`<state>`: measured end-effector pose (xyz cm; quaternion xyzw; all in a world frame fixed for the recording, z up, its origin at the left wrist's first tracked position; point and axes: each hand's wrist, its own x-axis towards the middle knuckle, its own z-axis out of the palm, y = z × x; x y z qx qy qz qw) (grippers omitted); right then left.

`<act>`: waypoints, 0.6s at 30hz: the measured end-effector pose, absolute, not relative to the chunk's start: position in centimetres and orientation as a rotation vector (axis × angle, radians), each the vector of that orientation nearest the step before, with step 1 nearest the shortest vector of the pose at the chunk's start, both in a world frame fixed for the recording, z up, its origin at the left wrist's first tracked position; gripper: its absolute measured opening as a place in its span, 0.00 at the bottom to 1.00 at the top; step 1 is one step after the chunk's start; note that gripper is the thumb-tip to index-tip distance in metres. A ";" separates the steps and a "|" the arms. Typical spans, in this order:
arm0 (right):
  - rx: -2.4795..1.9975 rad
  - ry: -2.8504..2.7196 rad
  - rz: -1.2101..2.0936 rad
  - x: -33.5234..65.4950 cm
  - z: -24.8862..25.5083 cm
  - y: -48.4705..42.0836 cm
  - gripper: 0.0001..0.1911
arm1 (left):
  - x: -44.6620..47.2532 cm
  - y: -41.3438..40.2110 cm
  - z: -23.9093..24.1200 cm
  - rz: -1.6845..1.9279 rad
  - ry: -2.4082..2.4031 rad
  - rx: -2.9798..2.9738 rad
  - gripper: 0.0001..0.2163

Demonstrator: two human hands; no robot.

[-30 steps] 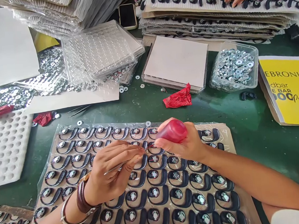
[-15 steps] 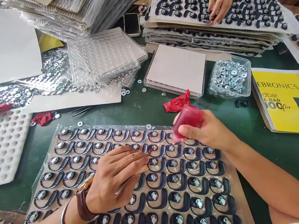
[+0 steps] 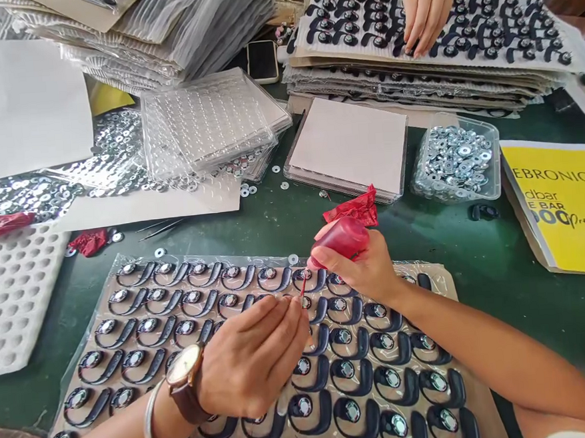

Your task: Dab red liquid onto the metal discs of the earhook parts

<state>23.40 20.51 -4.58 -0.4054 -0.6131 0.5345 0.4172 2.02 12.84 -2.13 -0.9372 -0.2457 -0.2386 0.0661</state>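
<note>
My right hand [image 3: 360, 261] is closed around a red squeeze bottle [image 3: 346, 236], tilted with its pink nozzle down to the left. A thin red line [image 3: 304, 285] runs between the nozzle and my left fingertips; whether it is liquid or a tube I cannot tell. My left hand [image 3: 262, 354] is pinched over the board, the fingers hiding most of a slender metal tool that looks like tweezers. Beneath both hands lies a brown board [image 3: 447, 281] under clear film. It carries rows of black hook-shaped earphone parts [image 3: 353, 411] with round silver centres.
Behind the board are a clear tub [image 3: 495, 178] of metal washers, a white-topped stack [image 3: 347, 142], a red rag [image 3: 354, 209] and clear trays [image 3: 206, 125]. Tweezers [image 3: 160, 229] lie at left. Another person's hand [image 3: 428, 9] touches parts on the far stack.
My right hand has brought the bottle left and down, its nozzle close to my left fingers. My left hand has shifted slightly right. The view has tilted a little.
</note>
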 end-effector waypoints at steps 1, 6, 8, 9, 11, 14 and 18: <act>-1.020 -1.551 1.344 23.4 -4.6 20.5 0.13 | 2.2 12.7 -2.1 -0.695 -0.702 -2.804 0.12; -1.078 -1.641 1.335 23.5 -4.8 20.4 0.14 | 2.9 12.5 -1.6 -0.623 -0.620 -2.742 0.11; -1.091 -1.668 1.308 23.5 -4.7 20.4 0.15 | 3.0 12.5 -1.4 -0.627 -0.627 -2.732 0.10; -1.095 -1.677 1.288 23.5 -4.7 20.4 0.15 | 3.0 12.5 -1.4 -0.619 -0.631 -2.734 0.10; -1.100 -1.681 1.254 23.5 -4.7 20.4 0.15 | 3.0 12.4 -1.4 -0.613 -0.641 -2.736 0.10; -1.109 -1.674 1.232 23.5 -4.7 20.4 0.15 | 2.9 12.4 -1.6 -0.617 -0.655 -2.747 0.10; -1.109 -1.649 1.239 23.4 -4.6 20.5 0.14 | 3.0 12.4 -1.9 -0.678 -0.676 -2.724 0.10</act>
